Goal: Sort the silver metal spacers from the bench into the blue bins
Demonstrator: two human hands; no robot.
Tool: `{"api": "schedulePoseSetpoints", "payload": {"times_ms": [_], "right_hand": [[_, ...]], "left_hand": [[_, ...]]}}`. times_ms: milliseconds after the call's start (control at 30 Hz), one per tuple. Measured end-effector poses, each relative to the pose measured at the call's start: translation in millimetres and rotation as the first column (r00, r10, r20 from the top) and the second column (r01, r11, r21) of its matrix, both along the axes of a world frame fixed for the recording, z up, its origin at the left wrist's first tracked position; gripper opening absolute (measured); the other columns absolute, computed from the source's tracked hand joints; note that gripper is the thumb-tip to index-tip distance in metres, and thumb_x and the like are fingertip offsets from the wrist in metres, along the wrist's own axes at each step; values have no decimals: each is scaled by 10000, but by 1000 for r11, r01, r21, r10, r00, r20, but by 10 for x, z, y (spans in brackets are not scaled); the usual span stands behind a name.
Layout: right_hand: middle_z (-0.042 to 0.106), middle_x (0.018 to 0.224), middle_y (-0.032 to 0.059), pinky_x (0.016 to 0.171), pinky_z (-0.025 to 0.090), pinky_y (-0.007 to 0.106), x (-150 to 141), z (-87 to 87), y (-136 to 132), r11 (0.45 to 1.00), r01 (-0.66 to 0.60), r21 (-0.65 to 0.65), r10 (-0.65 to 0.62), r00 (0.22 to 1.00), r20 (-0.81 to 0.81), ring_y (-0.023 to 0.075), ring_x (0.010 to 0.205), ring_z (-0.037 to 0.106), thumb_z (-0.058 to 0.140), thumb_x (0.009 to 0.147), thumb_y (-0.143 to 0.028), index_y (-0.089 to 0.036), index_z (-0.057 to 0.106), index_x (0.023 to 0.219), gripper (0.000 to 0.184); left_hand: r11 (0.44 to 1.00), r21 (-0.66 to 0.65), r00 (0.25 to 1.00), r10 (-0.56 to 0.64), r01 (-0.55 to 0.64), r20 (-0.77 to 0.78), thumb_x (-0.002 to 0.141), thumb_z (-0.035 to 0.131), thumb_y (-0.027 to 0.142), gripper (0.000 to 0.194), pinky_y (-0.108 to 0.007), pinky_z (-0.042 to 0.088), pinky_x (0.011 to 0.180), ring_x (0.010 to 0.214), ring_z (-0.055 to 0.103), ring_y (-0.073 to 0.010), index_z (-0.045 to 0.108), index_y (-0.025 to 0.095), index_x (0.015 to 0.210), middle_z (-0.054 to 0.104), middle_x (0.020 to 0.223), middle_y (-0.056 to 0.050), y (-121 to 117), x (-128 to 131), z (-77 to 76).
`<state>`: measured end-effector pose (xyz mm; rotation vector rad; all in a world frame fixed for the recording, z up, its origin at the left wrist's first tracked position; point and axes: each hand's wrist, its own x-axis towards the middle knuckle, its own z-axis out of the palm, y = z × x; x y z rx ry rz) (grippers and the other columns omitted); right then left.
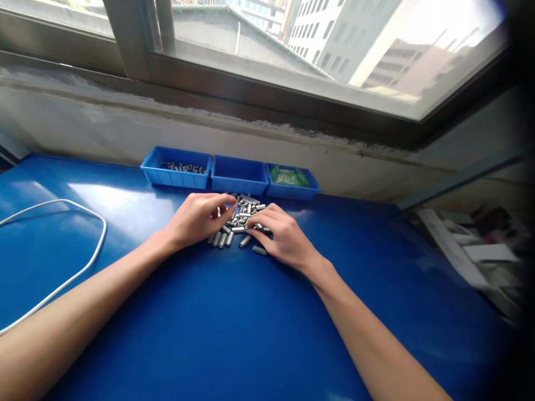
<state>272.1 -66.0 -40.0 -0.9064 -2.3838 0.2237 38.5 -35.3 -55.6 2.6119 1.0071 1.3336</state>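
Bearings taken from the pile of loose parts (248,209), on the bench (200,323). At 12, the middle bin (239,185); the left bin (176,178), at 10, has small parts (186,167) in it; the right bin (294,192), at 2, has a bag (292,177) in it. Bins side by side in a row along the far edge, wall (104,125) behind, window (259,50) above. At 7, a short row of parts (221,239); at 5, a single part (259,250). Cable (103,229) at 9, running down toward 8.

Two hands (242,225) at metal pieces (246,211), blue table (200,328), three bins (239,177)
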Motion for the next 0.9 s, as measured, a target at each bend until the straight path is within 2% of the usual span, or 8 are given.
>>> {"api": "schedulePoseSetpoints", "payload": {"times_ms": [100, 167, 267, 333, 400, 500, 700, 900], "right_hand": [[738, 913, 39, 799, 513, 350, -19, 1, -13, 992, 97, -80, -109, 980, -167, 196, 847, 611, 695, 908, -216, -207, 694, 924, 19], [726, 880, 27, 731, 504, 318, -44, -2, -20, 966, 149, -210, -208, 933, -293, 173, 779, 605, 718, 899, -296, -210, 699, 919, 91], [691, 834, 16, 647, 485, 282, -89, -16, -19, 898, 113, -425, -316, 839, -444, 146, 704, 583, 736, 873, -434, -200, 687, 915, 243], [663, 821, 7, 614, 467, 261, -115, -24, -12, 861, 58, -505, -353, 783, -512, 129, 676, 559, 746, 851, -485, -195, 673, 905, 303], [639, 818, -2, 592, 444, 245, -134, -28, -6, 844, 23, -535, -373, 742, -557, 112, 652, 529, 749, 842, -504, -194, 659, 894, 327], [612, 818, -10, 582, 424, 233, -151, -25, -3, 835, 2, -551, -383, 720, -579, 101, 644, 500, 746, 841, -518, -194, 644, 891, 343], [581, 774, -21, 564, 401, 233, -180, -14, -27, 829, 7, -559, -380, 740, -555, 95, 618, 463, 733, 848, -534, -192, 639, 871, 355], [591, 769, -18, 583, 392, 244, -212, -20, -57, 811, -32, -584, -367, 750, -551, 102, 635, 475, 762, 831, -507, -187, 649, 877, 342]], "left_hand": [[998, 50, 997, -33, 37, -67, 927, 586, 218, 160, -195, 439, 544, 522, 603, -85, 707, 180, 1025, 732, 734, 6, -33, 10, 17], [993, 109, 993, -31, 43, -116, 922, 578, 228, 194, -208, 431, 529, 535, 621, -96, 701, 177, 1063, 741, 750, -6, -61, 18, 32], [980, 196, 990, 4, 25, -144, 904, 589, 247, 229, -230, 424, 523, 568, 645, -115, 695, 176, 1095, 744, 776, -15, -93, 24, 57], [973, 229, 986, 11, 27, -166, 894, 599, 258, 259, -238, 424, 526, 582, 650, -120, 687, 178, 1124, 736, 782, -13, -103, 24, 71], [969, 244, 984, 17, 27, -177, 893, 605, 277, 274, -237, 426, 529, 582, 649, -118, 682, 184, 1139, 728, 772, -8, -102, 26, 80], [973, 232, 987, 28, 9, -156, 913, 620, 322, 254, -227, 428, 531, 586, 651, -108, 685, 195, 1123, 741, 795, -9, -93, 33, 85], [976, 217, 993, 17, 9, -118, 949, 639, 424, 276, -213, 424, 545, 576, 641, -98, 696, 187, 1079, 749, 801, -20, -71, 41, 75], [950, 297, 981, -37, 94, -192, 1003, 586, 346, 197, -227, 357, 508, 508, 563, -84, 685, 178, 1030, 658, 672, 21, -53, 21, 80]]}}
